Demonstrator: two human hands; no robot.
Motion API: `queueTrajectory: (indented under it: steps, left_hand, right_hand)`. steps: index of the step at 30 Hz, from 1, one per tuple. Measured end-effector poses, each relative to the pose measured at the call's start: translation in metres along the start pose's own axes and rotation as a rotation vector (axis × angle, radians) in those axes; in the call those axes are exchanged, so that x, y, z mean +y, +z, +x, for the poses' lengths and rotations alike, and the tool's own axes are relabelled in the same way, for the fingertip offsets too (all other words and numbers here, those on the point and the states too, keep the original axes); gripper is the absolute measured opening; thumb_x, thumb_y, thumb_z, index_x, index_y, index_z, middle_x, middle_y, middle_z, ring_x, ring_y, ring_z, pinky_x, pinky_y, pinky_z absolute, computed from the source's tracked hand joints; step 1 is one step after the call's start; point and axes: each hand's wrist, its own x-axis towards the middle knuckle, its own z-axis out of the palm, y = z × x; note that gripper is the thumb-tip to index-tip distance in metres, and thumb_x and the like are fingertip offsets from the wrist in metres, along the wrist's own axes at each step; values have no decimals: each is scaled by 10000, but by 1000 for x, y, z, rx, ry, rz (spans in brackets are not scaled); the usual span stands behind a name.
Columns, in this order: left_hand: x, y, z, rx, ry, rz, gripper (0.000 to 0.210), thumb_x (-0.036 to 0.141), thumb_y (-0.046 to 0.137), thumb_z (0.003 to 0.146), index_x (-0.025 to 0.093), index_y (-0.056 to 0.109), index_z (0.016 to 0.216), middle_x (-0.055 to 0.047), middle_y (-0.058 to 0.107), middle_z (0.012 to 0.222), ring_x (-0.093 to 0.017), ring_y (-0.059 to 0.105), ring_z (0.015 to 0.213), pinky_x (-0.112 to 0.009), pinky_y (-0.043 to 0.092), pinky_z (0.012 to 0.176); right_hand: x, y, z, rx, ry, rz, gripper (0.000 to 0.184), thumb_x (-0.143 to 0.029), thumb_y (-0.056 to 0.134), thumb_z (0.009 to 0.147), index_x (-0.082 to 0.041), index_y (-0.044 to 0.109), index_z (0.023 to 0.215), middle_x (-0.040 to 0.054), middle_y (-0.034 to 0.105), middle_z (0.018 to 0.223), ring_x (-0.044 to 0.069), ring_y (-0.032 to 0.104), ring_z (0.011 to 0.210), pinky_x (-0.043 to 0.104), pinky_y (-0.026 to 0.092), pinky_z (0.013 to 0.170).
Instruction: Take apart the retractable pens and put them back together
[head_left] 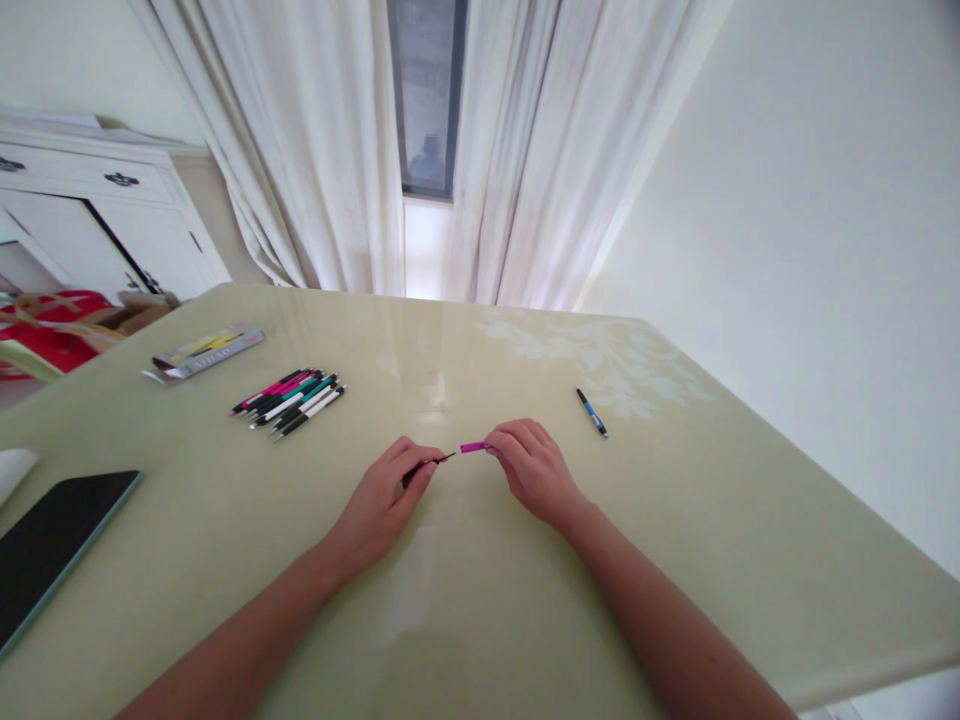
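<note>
Right hand point(529, 465) pinches slim pink barrel point(472, 447), axis sideways, pointing left; left hand point(390, 500) grips dark pen part point(411, 473), pointing right.

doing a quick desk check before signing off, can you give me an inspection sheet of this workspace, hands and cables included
Surface: pale, glossy table with a leafy pattern at the far right
Job's things: pink pen part and dark pen part, ends facing, slightly apart; pen pile to the left; blue pen lying alone to the right
Clutter: printed box behind the pile; dark flat device at the left edge
Hands: left hand pinches the dark part; right hand pinches the pink one
Cables: nothing seen
Surroundings: white cabinet, curtains, narrow window, plain wall
</note>
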Motion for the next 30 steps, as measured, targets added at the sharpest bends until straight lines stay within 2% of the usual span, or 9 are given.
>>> queueTrajectory:
  steps: [5,10,12,16,20,24,30]
  left_hand:
    - [-4,2,-2,-27,16,9,259,369,518,1020,248,716,1135,-45,654,1006,-195,630,927,-310,510,836]
    - [-6,0,-2,37,-4,-13,228,378,573,999,231,731,1074,-33,701,993,-184,648,922,-288,499,832]
    - [-5,0,-1,34,-18,-22,234,379,557,1006,228,723,1071,-28,718,993,-182,654,913,-285,496,828]
    - [-3,1,-1,-8,-98,-35,299,395,468,1038,223,709,999,-5,723,880,-158,645,762,-271,486,727]
    - [-2,2,-2,16,-62,-32,223,363,517,1007,223,680,1068,-21,704,953,-168,639,830,-284,496,769]
    - [-2,3,-3,45,-64,-31,161,301,563,966,211,652,1067,-12,678,909,-156,617,775,-278,502,734]
    - [-6,1,-2,69,-37,-41,166,313,598,961,225,704,1055,-6,714,928,-148,646,800,-266,517,764]
  right_hand:
    - [-3,2,-1,-86,-94,15,225,-197,459,1047,-251,668,1110,86,706,1048,234,605,970,388,467,863]
    - [-11,3,1,-44,-62,116,177,-270,498,1052,-221,665,1080,89,708,986,220,614,923,374,491,853]
    - [-11,3,1,-30,-77,125,172,-260,500,1052,-214,665,1064,88,710,984,215,611,924,370,495,854]
    - [-11,2,2,15,-121,149,130,-209,533,1036,-198,662,1037,81,710,993,202,606,938,350,494,856]
    - [-12,2,2,37,-115,155,106,-200,557,1023,-204,663,1024,78,703,1000,199,608,938,341,495,855]
    - [-11,3,2,39,-114,162,96,-196,574,1013,-207,664,1045,78,701,1003,199,609,937,337,498,854]
    - [-10,2,1,33,-115,187,122,-199,576,1012,-211,677,1080,80,702,1020,201,610,950,340,497,862]
